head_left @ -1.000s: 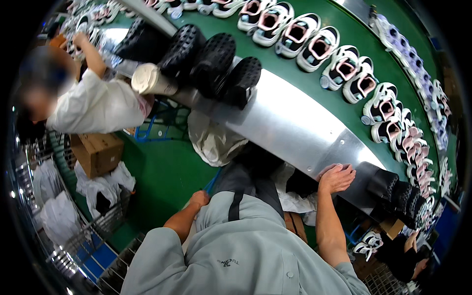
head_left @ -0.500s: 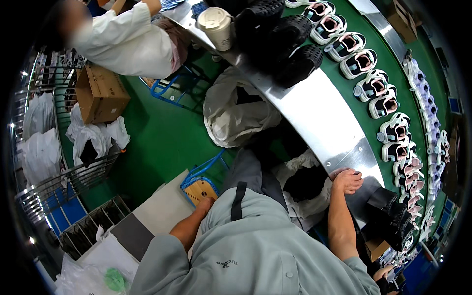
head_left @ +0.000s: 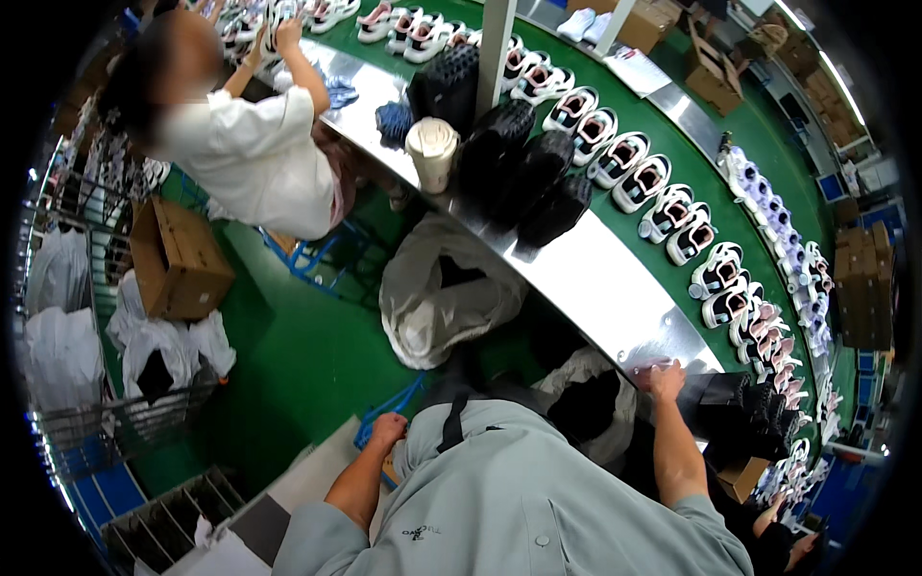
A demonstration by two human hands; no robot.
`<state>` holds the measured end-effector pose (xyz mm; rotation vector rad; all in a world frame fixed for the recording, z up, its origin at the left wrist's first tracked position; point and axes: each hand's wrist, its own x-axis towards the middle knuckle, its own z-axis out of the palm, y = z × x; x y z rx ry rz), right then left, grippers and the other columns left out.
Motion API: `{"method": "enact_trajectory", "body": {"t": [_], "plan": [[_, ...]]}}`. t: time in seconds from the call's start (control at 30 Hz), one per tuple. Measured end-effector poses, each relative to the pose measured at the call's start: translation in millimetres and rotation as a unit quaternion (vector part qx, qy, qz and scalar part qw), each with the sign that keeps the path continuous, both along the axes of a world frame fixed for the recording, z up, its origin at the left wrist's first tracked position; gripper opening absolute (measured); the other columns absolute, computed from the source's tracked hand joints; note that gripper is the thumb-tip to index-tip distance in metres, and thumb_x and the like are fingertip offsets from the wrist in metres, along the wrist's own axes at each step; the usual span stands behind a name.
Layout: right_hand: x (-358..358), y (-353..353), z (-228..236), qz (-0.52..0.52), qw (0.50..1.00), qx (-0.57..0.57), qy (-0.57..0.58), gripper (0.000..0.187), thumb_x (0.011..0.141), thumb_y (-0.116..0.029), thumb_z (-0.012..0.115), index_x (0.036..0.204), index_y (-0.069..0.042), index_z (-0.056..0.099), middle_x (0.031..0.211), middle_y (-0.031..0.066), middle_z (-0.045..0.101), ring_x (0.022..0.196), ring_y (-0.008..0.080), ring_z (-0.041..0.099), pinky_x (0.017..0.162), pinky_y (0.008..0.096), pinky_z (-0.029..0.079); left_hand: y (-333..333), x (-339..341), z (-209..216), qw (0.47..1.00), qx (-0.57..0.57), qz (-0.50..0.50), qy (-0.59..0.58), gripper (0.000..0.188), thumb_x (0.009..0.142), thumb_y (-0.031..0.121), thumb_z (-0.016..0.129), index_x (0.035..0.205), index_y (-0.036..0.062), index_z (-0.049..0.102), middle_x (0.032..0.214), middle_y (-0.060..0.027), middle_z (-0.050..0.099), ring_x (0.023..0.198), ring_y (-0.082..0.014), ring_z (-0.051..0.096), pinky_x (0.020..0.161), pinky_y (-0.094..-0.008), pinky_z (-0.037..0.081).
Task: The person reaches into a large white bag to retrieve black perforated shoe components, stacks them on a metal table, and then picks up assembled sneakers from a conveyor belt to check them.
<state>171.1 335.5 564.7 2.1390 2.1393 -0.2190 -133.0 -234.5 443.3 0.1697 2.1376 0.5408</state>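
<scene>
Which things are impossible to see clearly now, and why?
All in the head view:
Left hand: its palm, turned away.
Nearer blue stool: partly hidden behind left forearm and grey shirt.
Larger white sack: its lower contents, hidden by its cloth.
Purple shoes: details too small.

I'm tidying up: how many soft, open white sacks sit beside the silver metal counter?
2: the left sack, nearer the lidded white cup; the right sack, partly hidden, just left of the wearer's right hand. More may be hidden.
</scene>
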Motion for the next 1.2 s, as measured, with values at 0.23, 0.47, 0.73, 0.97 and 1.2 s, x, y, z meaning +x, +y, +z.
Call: {"method": "enact_trajectory", "body": {"t": [0.23, 0.47, 0.73, 0.97, 1.2], "plan": [[-73, -121, 0, 0.213, 0.936, 0.115, 0.255, 0.035, 0.087, -0.014, 0.064, 0.116, 0.005, 0.059, 0.102, 0.0261, 0.065, 0.097, 0.0425, 0.062, 0.089, 0.0455, 0.049, 51, -91, 33, 0.989, -0.006, 0.125, -0.081, 0.016, 0.088, 0.022, 0.063, 0.085, 0.0074, 0.069, 0.072, -0.0047, 0.066, 0.060, -0.0153, 0.062, 0.049, -0.0332, 0.049], [-38, -218, 15, -0.361, 0.423, -0.576, 0.600, 0.034, 0.097, -0.030, 0.063, 0.108, 0.002, 0.066, 0.095, 0.0140, 0.072, 0.080, 0.0238, 0.071, 0.073, 0.0315, 0.059, 118, -133, 38, 0.997, 0.011, 0.014, -0.078, 0.015, 0.089, 0.022, 0.063, 0.086, 0.0088, 0.070, 0.073, -0.0029, 0.067, 0.061, -0.0138, 0.063, 0.052, -0.0316, 0.051], [24, -292, -28, -0.467, 0.369, -0.471, 0.652, 0.029, 0.097, -0.029, 0.062, 0.099, 0.000, 0.064, 0.073, 0.0083, 0.066, 0.055, 0.0163, 0.058, 0.052, 0.0271, 0.050, 170, -141, 40, 0.994, 0.014, -0.066, -0.091, 0.013, 0.088, 0.019, 0.064, 0.087, 0.0081, 0.071, 0.072, -0.0037, 0.066, 0.060, -0.0138, 0.062, 0.050, -0.0317, 0.051], [-7, -283, -37, -0.412, 0.617, -0.323, 0.587, 0.019, 0.093, -0.026, 0.068, 0.093, -0.008, 0.061, 0.069, 0.0041, 0.061, 0.051, 0.0106, 0.053, 0.041, 0.0234, 0.036, 195, -145, 16, 0.977, 0.020, -0.190, -0.097, 0.013, 0.087, 0.018, 0.064, 0.085, 0.0062, 0.069, 0.069, -0.0062, 0.065, 0.057, -0.0145, 0.061, 0.047, -0.0318, 0.050], [20, -293, -57, -0.454, 0.601, -0.350, 0.557, 0.015, 0.093, -0.019, 0.065, 0.087, -0.006, 0.064, 0.070, 0.0043, 0.064, 0.056, 0.0104, 0.055, 0.047, 0.0235, 0.042, 211, -139, -1, 0.971, 0.047, -0.145, -0.184, 0.013, 0.089, 0.015, 0.061, 0.097, 0.0056, 0.066, 0.075, -0.0056, 0.065, 0.058, -0.0173, 0.062, 0.048, -0.0324, 0.052]]}}
